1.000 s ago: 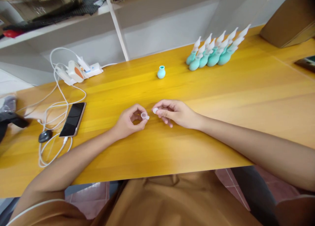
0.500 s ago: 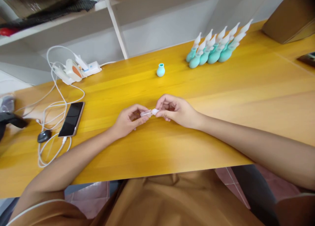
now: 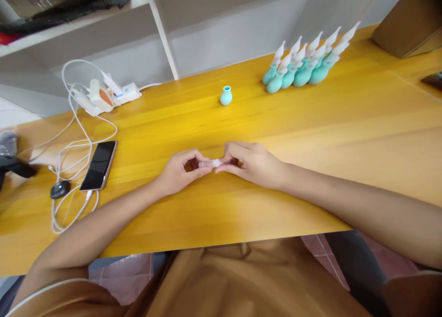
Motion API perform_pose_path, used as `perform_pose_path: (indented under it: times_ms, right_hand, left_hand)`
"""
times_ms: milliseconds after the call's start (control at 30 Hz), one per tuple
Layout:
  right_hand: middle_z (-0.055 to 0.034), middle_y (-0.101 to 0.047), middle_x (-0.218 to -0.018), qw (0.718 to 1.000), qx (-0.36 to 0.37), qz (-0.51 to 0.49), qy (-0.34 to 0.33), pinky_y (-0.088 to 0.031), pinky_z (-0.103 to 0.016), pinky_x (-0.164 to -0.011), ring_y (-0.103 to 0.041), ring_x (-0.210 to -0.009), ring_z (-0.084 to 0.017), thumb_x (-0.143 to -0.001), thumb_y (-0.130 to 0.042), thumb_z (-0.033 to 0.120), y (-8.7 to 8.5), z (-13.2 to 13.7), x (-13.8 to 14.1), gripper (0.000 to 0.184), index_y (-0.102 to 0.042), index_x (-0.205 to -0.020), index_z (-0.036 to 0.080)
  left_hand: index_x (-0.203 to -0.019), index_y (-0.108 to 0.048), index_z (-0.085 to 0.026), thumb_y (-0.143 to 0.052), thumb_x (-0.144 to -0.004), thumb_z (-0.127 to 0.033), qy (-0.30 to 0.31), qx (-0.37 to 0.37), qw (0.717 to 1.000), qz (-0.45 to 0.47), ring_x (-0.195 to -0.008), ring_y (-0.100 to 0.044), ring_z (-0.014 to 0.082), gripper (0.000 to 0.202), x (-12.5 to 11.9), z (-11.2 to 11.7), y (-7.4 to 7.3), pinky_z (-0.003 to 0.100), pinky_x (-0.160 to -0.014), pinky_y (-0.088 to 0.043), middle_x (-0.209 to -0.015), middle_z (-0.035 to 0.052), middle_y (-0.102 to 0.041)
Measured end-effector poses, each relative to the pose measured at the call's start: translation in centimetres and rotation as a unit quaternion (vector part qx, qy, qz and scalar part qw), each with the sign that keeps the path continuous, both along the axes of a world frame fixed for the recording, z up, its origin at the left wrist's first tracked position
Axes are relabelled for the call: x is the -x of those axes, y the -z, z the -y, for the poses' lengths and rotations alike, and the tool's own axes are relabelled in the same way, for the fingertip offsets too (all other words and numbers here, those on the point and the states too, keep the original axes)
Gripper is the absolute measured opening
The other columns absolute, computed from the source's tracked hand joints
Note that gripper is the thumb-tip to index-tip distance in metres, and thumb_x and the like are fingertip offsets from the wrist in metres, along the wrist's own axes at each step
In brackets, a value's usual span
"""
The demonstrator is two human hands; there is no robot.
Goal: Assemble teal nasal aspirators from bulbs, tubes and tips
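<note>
My left hand [image 3: 178, 172] pinches a small clear plastic tube [image 3: 206, 164] between thumb and fingers, just above the wooden table. From the other side, my right hand [image 3: 253, 164] is closed on a small whitish tip [image 3: 217, 163], most of it covered by the fingers. Tube and tip meet end to end between the two hands; how deep one sits in the other I cannot tell. Farther back, a teal rubber bulb [image 3: 226, 96] stands upright with its mouth uncovered. To its right are several teal bulbs with whitish pointed nozzles [image 3: 304, 73], grouped in rows.
On the left lie a phone [image 3: 99, 165], tangled white cables [image 3: 74, 146] and a small black case [image 3: 60, 189]. Behind them sits a power strip [image 3: 127, 96] with chargers. A cardboard box [image 3: 409, 25] occupies the back right corner. Shelving [image 3: 162, 31] borders the table's rear.
My right hand has turned over the tip and its fingers have closed nearer to the tube. The tip and tube now look pressed together, where a small gap seemed to show before.
</note>
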State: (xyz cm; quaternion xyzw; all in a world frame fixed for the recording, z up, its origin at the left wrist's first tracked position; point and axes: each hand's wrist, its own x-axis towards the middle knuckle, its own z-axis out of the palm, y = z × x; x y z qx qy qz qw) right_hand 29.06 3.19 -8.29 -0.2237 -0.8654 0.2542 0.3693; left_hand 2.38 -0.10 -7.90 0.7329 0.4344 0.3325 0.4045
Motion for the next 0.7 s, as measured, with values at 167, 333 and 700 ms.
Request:
perform_pose_path:
  times_ms: [167, 333, 700]
  right_hand:
    - [-0.0031, -0.065, -0.08, 0.997, -0.076, 0.023, 0.005, -0.039, -0.026, -0.061, -0.055, -0.065, -0.012, -0.114, -0.059, 0.047, -0.11, 0.46, 0.04, 0.038, -0.055, -0.089, 0.02]
    - [-0.0022, -0.064, -0.082, 0.993, -0.11, 0.031, -0.017, -0.041, -0.025, -0.062, -0.054, -0.064, -0.011, -0.115, -0.058, 0.045, -0.21, 0.38, -0.11, 0.035, -0.058, -0.092, 0.019]
    - [-0.0035, -0.065, -0.085, 0.993, -0.077, 0.051, -0.069, -0.042, -0.027, -0.065, -0.055, -0.068, -0.013, -0.116, -0.057, 0.042, -0.29, 0.41, -0.25, 0.033, -0.062, -0.093, 0.018]
  left_hand:
    - [-0.098, -0.078, -0.018, -0.082, -0.096, -0.048, 0.0, -0.017, 0.999, -0.027, -0.075, -0.065, 0.0145, 0.03, -0.09, 0.17, -0.23, 0.027, -0.069, -0.05, -0.088, 0.0046, -0.078]
    - [-0.098, -0.078, -0.019, -0.081, -0.097, -0.042, 0.016, -0.041, 0.998, -0.046, -0.075, -0.065, 0.0134, 0.023, -0.06, 0.21, -0.48, 0.026, -0.07, -0.049, -0.087, 0.0028, -0.077]
    - [-0.103, -0.078, -0.021, -0.078, -0.101, -0.035, 0.063, -0.129, 0.984, -0.106, -0.071, -0.063, 0.0113, 0.015, 0.11, 0.51, -0.77, 0.023, -0.066, -0.045, -0.087, 0.0011, -0.075]
